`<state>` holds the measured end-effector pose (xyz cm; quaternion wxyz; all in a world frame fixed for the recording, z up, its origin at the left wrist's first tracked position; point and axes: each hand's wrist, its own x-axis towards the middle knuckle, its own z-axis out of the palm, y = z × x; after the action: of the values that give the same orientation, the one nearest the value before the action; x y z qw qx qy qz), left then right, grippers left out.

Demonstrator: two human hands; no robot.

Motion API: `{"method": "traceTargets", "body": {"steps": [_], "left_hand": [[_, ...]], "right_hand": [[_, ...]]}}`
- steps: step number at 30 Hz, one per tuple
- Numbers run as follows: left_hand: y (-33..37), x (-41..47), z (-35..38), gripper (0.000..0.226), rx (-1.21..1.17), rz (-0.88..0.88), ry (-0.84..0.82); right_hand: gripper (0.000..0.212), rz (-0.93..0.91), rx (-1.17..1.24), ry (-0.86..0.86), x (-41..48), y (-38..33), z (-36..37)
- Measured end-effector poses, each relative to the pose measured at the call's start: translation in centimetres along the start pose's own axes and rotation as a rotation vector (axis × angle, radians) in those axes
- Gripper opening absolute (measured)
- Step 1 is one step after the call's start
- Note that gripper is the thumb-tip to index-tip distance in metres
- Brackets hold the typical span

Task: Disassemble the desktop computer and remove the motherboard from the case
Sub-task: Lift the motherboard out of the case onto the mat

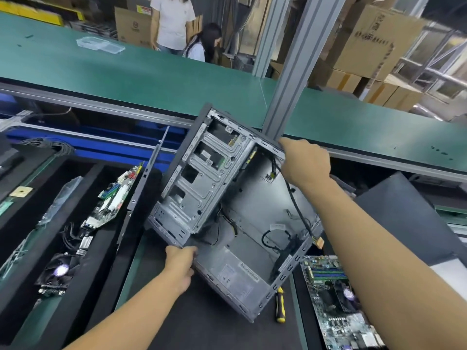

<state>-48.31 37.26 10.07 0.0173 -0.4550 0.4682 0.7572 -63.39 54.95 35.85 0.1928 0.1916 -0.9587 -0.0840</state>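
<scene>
The open grey computer case [202, 188] is tilted up off the black mat, its inside facing me, with loose black cables and no board inside. My left hand [180, 263] grips its lower left edge. My right hand [304, 161] grips the case's top right edge. A motherboard [336, 306] lies flat on the mat at the lower right, partly hidden by my right forearm. Another motherboard [113, 198] leans in a tray at the left.
A yellow and black screwdriver [280, 305] lies beside the case's lower corner. A cooler fan [56, 274] sits in the left tray. A dark side panel [409, 218] rests at the right. A grey post [290, 84] stands behind the case. Two people stand beyond the green bench [126, 72].
</scene>
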Motion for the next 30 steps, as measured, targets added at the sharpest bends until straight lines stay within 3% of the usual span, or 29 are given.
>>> {"method": "traceTargets", "body": {"steps": [4, 8, 10, 16, 19, 21, 22, 24, 25, 26, 28, 30], "left_hand": [[-0.8, 0.1, 0.7, 0.050, -0.129, -0.081, -0.130], [-1.3, -0.2, 1.3, 0.037, -0.146, -0.179, -0.280], [-1.1, -0.4, 1.2, 0.029, -0.015, -0.204, -0.364], [2.0, -2.5, 0.9, 0.040, 0.658, -0.180, -0.569], [5.0, -6.4, 2.3, 0.030, 1.072, 0.106, -0.725], [7.8, -10.5, 4.0, 0.028, 1.065, 0.504, -0.857], [9.5, -12.5, 4.8, 0.026, 1.018, 0.797, -0.857], [13.4, -15.5, 6.6, 0.020, 0.999, 1.549, -0.644], [15.2, -16.2, 7.6, 0.018, 1.047, 1.881, -0.405], [16.8, -16.5, 8.6, 0.023, 1.125, 2.028, -0.136], [19.4, -15.8, 10.4, 0.053, 1.424, 1.875, 0.175], [20.4, -14.3, 11.8, 0.072, 1.706, 1.586, 0.186]], "right_hand": [[0.052, -0.106, -0.003, 0.136, 0.4, -0.8, -0.2], [0.059, -0.226, 0.119, 0.295, -0.1, -0.6, 0.1], [0.059, -0.279, 0.181, 0.379, -0.5, -0.3, 0.3], [0.057, -0.359, 0.319, 0.505, -2.0, 1.1, 1.9], [0.059, -0.419, 0.303, 0.500, -1.9, 1.5, 2.5], [0.056, -0.430, 0.278, 0.492, -1.6, 1.8, 2.7], [0.054, -0.431, 0.268, 0.496, -1.5, 1.9, 2.8], [0.047, -0.420, 0.258, 0.513, -1.5, 1.9, 3.1], [0.044, -0.414, 0.252, 0.523, -1.5, 1.9, 3.2], [0.040, -0.410, 0.244, 0.519, -1.6, 1.9, 3.2], [0.038, -0.384, 0.239, 0.477, -1.9, 2.2, 2.9], [0.038, -0.336, 0.257, 0.426, -2.1, 2.6, 2.5]]}}
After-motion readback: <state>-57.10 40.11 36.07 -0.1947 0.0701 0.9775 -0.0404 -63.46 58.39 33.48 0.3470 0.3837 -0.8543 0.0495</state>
